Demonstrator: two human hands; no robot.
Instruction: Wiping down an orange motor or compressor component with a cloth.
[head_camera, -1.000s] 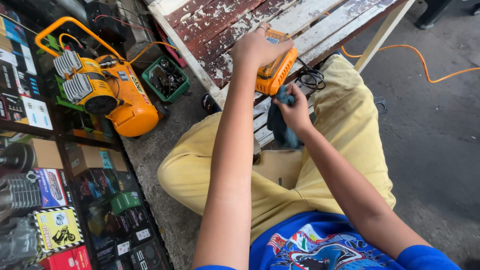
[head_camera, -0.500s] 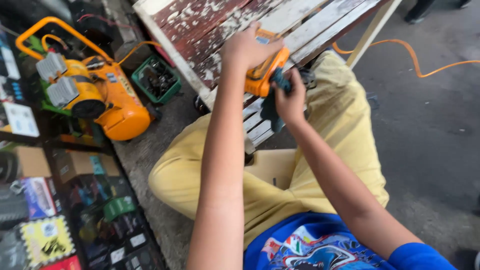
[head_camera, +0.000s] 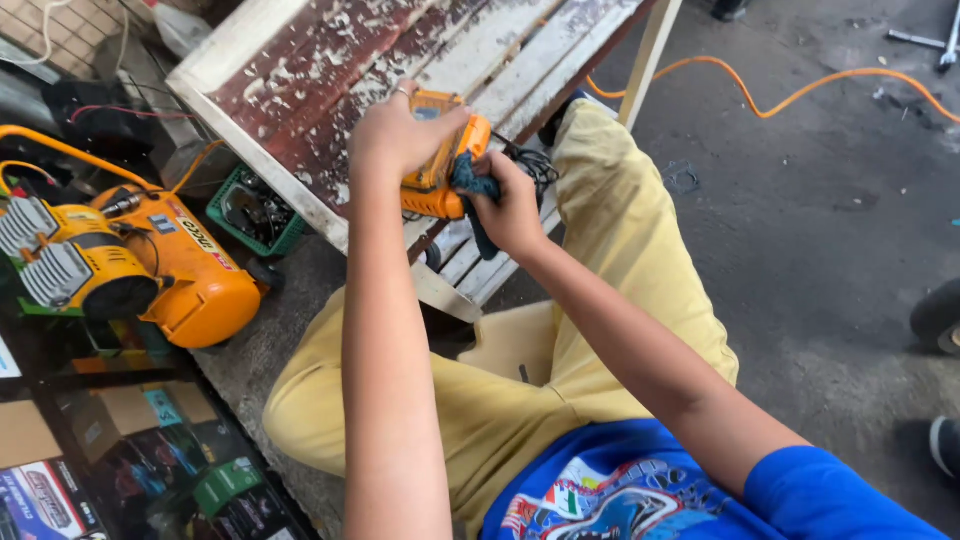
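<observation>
Orange power tool (head_camera: 445, 160) (on a peeling wooden bench (head_camera: 330, 60)) gripped by left hand (head_camera: 400, 135); right hand (head_camera: 510, 210) clamps its dark handle.

Bottom left: brown cardboard boxes (head_camera: 110, 412), a colourful printed box (head_camera: 45, 497) and a green package (head_camera: 225, 485). White rectangular label (head_camera: 197, 234) on the orange compressor (head_camera: 170, 270).

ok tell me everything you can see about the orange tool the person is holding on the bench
The orange, boxy power tool looks like hard plastic with a darker panel on its top face. It lies tilted at the edge of the worn red-and-white wooden slat bench, above the person's lap. The left hand covers its top and near side; the right hand presses a dark blue-green cloth against its right end. A black cord lies bunched just behind it. Much of its body is hidden by the hands.
</observation>
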